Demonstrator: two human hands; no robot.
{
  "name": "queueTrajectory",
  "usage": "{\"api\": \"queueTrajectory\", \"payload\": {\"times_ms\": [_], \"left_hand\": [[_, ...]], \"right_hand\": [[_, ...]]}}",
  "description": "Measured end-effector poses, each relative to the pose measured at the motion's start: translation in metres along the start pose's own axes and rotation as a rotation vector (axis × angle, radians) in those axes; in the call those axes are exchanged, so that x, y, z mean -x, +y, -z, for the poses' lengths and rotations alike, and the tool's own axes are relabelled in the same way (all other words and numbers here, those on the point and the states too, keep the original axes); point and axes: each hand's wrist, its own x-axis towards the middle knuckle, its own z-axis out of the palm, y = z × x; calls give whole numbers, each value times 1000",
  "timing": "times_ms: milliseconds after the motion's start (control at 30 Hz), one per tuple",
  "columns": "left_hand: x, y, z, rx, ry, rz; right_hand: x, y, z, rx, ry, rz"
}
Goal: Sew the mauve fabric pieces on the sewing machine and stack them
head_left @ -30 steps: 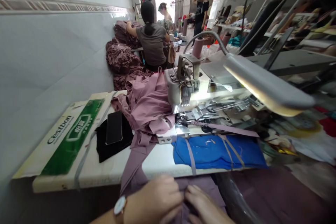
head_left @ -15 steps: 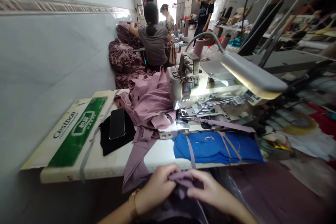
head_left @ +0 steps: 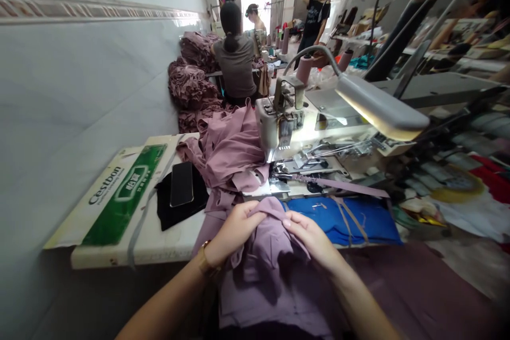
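Note:
Between my hands hangs a mauve fabric piece [head_left: 271, 255], its upper edge raised at the front of the sewing table [head_left: 159, 252]. My left hand [head_left: 238, 226] pinches that edge on the left, a bracelet or watch band at its wrist. On the right, the fingers and thumb of my right hand [head_left: 305, 231] grip the same edge. Just beyond stands a sewing machine [head_left: 269, 122] with its needle area lit. A mauve strip [head_left: 346, 187] runs into the machine from the right. More mauve cloth [head_left: 231, 143] is heaped left of the needle.
A phone [head_left: 181, 185] rests on black cloth [head_left: 163, 207] at the left, beside a green and white Cestbon board [head_left: 119, 191]. Blue cloth [head_left: 342, 218] covers the table's front right. A lamp [head_left: 382, 106] overhangs the machine. Several people are farther back, one seated person [head_left: 237, 66] near piled fabric [head_left: 189, 85].
Both hands have risen from below the table's front edge toward the machine, lifting the mauve fabric. More of it now hangs open beneath them. The seated person's arm has come down from the pile.

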Motion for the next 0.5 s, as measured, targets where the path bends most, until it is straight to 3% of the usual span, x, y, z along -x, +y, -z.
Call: {"api": "queueTrajectory", "payload": {"times_ms": [267, 367, 433, 500], "left_hand": [[1, 1, 3, 236, -97, 70], [-1, 0, 1, 203, -115, 57], [2, -2, -3, 13, -5, -26], [12, -6, -8, -300, 183, -223]], "right_hand": [[2, -16, 3, 45, 97, 73], [-1, -19, 4, 39, 96, 108], [-5, -20, 3, 70, 107, 136], [-9, -19, 1, 124, 128, 154]]}}
